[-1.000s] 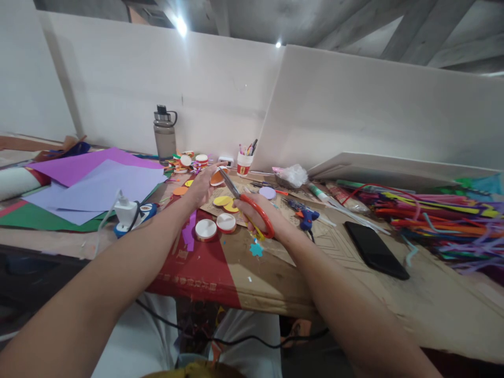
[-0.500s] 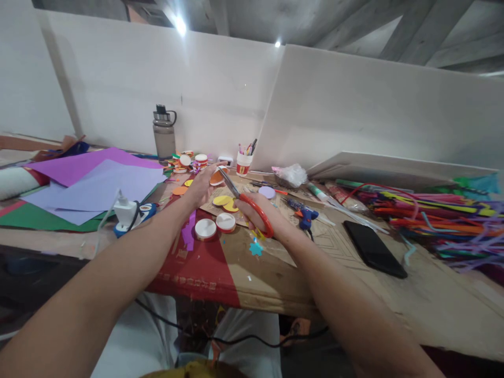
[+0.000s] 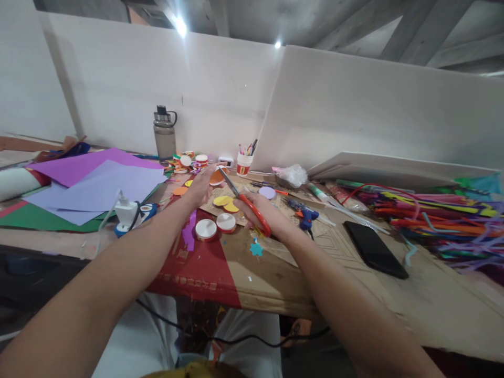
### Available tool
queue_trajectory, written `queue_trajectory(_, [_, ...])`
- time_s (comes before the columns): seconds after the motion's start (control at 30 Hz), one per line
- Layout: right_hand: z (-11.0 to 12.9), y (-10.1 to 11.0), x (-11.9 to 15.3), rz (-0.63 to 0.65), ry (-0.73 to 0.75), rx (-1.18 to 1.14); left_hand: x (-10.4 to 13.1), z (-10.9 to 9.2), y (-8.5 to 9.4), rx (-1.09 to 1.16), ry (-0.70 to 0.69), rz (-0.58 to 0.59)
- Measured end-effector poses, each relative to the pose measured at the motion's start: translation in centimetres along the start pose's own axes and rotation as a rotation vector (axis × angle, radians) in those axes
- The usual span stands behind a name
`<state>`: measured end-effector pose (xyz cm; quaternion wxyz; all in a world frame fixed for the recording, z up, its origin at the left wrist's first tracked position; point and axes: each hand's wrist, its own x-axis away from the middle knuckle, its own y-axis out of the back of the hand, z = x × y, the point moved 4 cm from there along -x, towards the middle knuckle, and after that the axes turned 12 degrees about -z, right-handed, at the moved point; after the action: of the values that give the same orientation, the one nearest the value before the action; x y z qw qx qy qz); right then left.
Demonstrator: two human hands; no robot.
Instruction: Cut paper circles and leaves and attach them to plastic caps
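Note:
My right hand (image 3: 260, 203) is closed round the red handles of a pair of scissors (image 3: 255, 215). Their metal blades point up and to the left, with the tips at the edge of an orange-faced round piece with a white rim (image 3: 217, 177). That piece is held in the fingers of my left hand (image 3: 202, 188), which hide part of it. Below my hands lie two white discs with red sides, a left one (image 3: 205, 229) and a right one (image 3: 226, 223). Yellow paper circles (image 3: 226, 202) lie between my hands.
A grey bottle (image 3: 164, 134) and a paper cup of pens (image 3: 244, 161) stand by the white wall. Purple paper sheets (image 3: 98, 186) and a white plug (image 3: 125, 211) are left. Rightward lie a blue glue gun (image 3: 307, 217), a black phone (image 3: 374, 249) and bundled colourful pipe cleaners (image 3: 437, 215).
The red scissor handles have shifted slightly left with my right hand. My left hand stays on the orange-faced piece, almost unmoved.

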<state>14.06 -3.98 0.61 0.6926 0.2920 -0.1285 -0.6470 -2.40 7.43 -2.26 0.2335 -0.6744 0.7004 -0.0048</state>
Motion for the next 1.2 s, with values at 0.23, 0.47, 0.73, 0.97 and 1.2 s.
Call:
queue_trajectory(0.23, [-0.9,-0.1,-1.0,-0.010,0.210,0.073,0.3,-1.3,0.1,0.032,0.093,-0.208])
queue_trajectory(0.47, [-2.3,2.2,-2.6,-0.286,0.321,0.441,0.2,-1.3,0.9,0.062,0.356,-0.154])
queue_trajectory(0.73, [-3.2,3.2,-3.0,-0.314,0.372,0.686,0.3,-1.4,0.7,0.003,0.357,-0.056])
queue_trajectory(0.97, [-2.7,3.1,-2.8,-0.265,0.386,0.740,0.3,-1.5,0.9,-0.081,0.281,-0.037])
queue_trajectory(1.2, [-2.9,3.1,-2.9,-0.250,0.412,0.750,0.0,-1.3,1.6,-0.165,0.269,-0.034])
